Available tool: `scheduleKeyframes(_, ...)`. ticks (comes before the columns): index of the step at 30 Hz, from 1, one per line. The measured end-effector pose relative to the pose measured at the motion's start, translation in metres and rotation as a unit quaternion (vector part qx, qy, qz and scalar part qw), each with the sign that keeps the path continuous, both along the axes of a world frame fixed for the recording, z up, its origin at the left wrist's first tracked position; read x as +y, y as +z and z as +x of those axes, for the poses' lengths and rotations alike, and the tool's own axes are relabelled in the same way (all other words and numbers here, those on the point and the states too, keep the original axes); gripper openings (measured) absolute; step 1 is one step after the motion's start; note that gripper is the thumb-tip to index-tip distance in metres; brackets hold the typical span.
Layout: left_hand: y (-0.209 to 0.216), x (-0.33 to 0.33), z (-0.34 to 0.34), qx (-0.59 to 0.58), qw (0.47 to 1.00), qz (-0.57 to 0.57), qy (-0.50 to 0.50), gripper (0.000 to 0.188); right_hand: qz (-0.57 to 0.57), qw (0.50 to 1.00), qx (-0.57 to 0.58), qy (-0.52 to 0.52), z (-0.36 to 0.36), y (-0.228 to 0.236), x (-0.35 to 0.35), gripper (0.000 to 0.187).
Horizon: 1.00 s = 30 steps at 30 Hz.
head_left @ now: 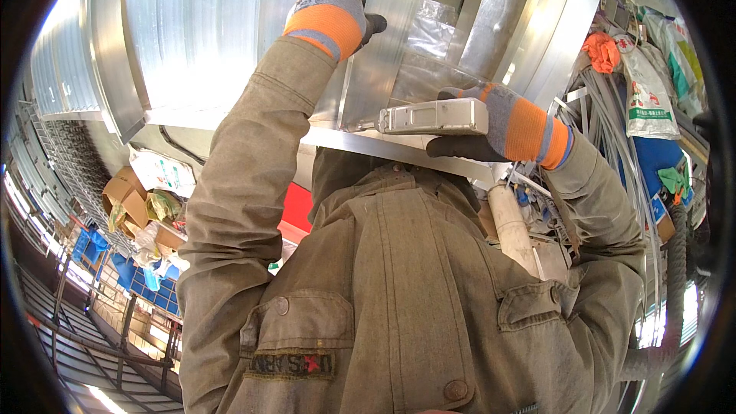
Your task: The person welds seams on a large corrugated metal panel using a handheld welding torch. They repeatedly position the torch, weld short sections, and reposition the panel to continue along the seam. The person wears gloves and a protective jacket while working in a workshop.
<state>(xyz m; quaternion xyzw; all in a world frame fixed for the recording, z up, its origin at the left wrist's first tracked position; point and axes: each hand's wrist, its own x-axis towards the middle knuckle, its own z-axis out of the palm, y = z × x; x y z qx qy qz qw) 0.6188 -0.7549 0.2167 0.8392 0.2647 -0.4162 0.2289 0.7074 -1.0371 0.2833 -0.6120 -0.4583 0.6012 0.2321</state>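
Note:
My right hand [502,123], in a grey and orange glove with dark fingers, is wrapped round the end of a silver, box-shaped hand tool [433,118]. The tool lies level, and its narrow tip points left along the near edge of a shiny metal panel [230,54]. Farther off, my left hand [330,19], gloved alike, rests by a raised seam of the panel. Its fingers are curled and partly hidden, with the dark thumb on the right side; what they hold does not show.
A metal rail [383,149] runs along the panel's near edge. A round metal tube [502,11] lies at the far right. Bundled grey strips [613,119] and plastic bags [648,88] crowd the right side. Cardboard boxes [130,195] stand at left.

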Motion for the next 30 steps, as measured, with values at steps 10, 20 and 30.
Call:
scheduleKeyframes(10,0.007,0.002,0.010,0.041,0.999,-0.004,0.010,0.055,0.057,0.998,-0.027,-0.007,0.001,-0.002,-0.006,0.054)
scheduleKeyframes(20,0.000,0.003,0.004,0.014,1.000,-0.003,0.009,0.052,-0.028,0.999,0.025,0.006,0.006,0.007,0.000,0.056)
scheduleKeyframes(30,0.003,0.003,0.005,0.025,1.000,0.007,0.002,0.059,-0.083,0.996,-0.005,0.024,0.008,0.006,-0.003,0.062)
